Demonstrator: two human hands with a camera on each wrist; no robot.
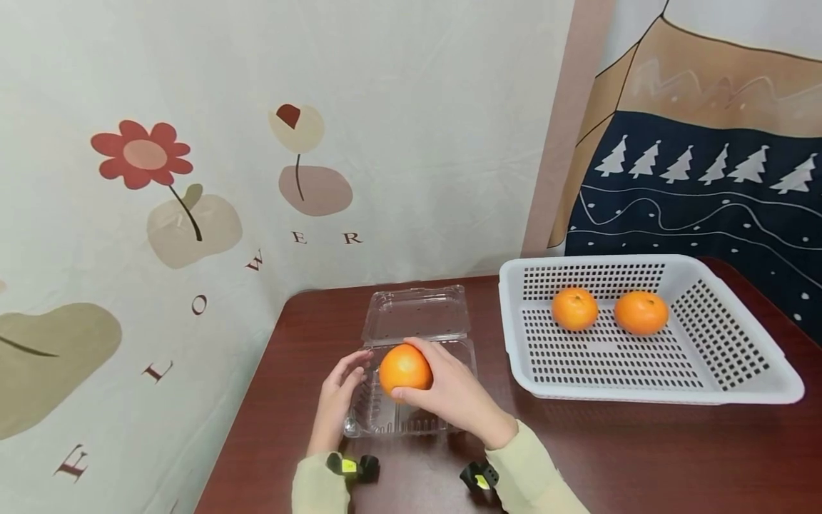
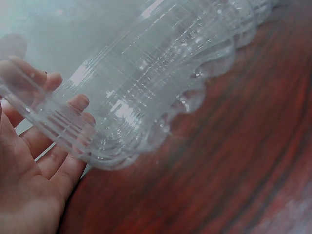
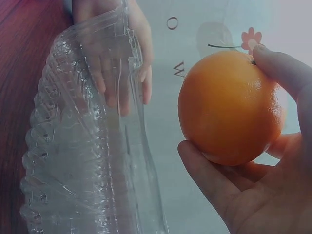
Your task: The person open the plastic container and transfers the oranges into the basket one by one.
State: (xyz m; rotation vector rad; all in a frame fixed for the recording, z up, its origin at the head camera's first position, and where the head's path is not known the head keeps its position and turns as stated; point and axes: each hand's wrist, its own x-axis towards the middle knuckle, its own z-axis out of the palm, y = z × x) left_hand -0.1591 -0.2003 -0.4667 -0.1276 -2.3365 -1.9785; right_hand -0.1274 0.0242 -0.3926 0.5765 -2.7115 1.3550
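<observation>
My right hand [image 1: 454, 389] grips an orange [image 1: 404, 370], thumb on the near side and fingers round the far side. The orange is above the base of an opened clear plastic clamshell box [image 1: 427, 427], and the right wrist view shows it apart from the box wall. My left hand [image 1: 335, 401] is at the left side of the box with its fingers loosely bent. Through the clear plastic, the left wrist view shows those fingers [image 2: 58, 158] beside the wall; whether they touch it I cannot tell.
A white perforated basket [image 1: 523, 371] stands on the right of the dark red table [image 1: 270, 428], holding two oranges, a left one [image 1: 574, 309] and a right one [image 1: 641, 313]. The box's lid [image 1: 417, 314] lies folded back toward the printed wall cloth [image 1: 417, 143].
</observation>
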